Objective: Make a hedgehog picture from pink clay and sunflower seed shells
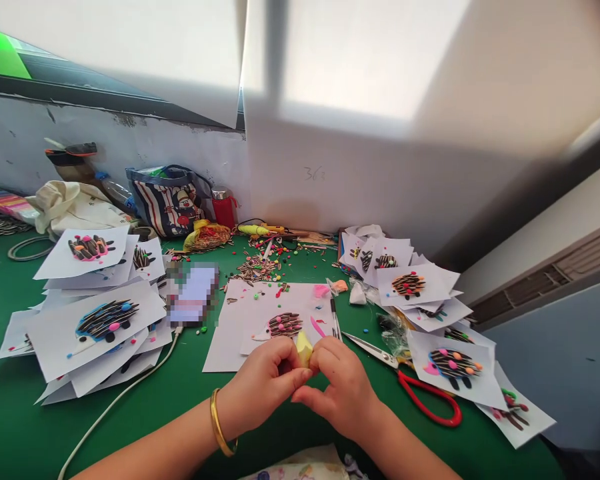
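Note:
A pale yellow lump of modelling clay (304,348) is pinched between my two hands, above the near edge of the white paper. My left hand (267,377), with a gold bangle at the wrist, grips it from the left. From the right, my right hand (343,387) has its fingers closed on the same lump. Just behind them lies a small card with a hedgehog picture (285,325), its body made of striped seeds with pink clay between. A pink clay tool (318,327) rests right of that card.
Stacks of hedgehog cards stand at left (97,327) and right (455,367). Red-handled scissors (430,397) lie beside my right hand. A phone (194,293) with a white cable (130,390) is at left. Loose seeds (255,268), a striped bag (167,200) and a red bottle (224,210) sit further back.

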The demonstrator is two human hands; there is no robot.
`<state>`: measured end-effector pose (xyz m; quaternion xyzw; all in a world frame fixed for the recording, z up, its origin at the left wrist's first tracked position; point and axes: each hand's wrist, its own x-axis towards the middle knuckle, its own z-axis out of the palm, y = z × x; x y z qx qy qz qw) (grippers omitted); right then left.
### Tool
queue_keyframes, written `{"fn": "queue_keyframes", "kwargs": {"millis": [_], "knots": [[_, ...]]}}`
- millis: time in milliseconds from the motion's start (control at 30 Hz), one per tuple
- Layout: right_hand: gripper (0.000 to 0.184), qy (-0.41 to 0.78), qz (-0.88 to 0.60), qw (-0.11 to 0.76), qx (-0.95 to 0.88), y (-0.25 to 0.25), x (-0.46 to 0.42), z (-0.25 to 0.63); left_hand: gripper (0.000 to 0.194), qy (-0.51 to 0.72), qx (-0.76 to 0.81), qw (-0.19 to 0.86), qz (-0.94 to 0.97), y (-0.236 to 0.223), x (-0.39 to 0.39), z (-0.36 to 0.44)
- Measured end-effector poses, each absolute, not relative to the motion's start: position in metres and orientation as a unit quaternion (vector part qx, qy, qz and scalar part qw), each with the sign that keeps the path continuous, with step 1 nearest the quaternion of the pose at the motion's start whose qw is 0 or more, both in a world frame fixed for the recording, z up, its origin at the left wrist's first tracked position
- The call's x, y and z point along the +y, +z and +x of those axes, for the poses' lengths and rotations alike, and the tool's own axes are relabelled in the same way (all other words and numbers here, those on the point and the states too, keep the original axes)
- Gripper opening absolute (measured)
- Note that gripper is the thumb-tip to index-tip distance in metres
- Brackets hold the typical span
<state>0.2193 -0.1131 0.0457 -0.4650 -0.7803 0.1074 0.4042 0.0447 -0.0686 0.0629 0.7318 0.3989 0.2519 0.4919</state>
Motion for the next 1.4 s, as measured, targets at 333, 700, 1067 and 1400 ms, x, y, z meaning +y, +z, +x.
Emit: {"fn": "queue_keyframes", "kwargs": {"millis": [333,700,1067,1400], "knots": [[0.012,0.131,-0.462,0.293,-0.827,0.058,-0.116,0.211,0.028,0.271,0.409,0.503,0.712,0.057,-0.078,0.03],[0.02,0.147,-0.441,0.314,-0.828,0.065,-0.117,0.208,0.027,0.271,0.407,0.4,0.775,0.058,-0.096,0.029],[0.023,0.337,-0.436,0.425,-0.718,0.062,-0.108,0.216,0.029,0.335,0.411,0.384,0.756,0.062,-0.099,0.03],[0.08,0.268,-0.372,0.35,-0.817,0.074,-0.082,0.229,0.026,0.342,0.371,0.605,0.616,0.081,-0.074,0.038]]}}
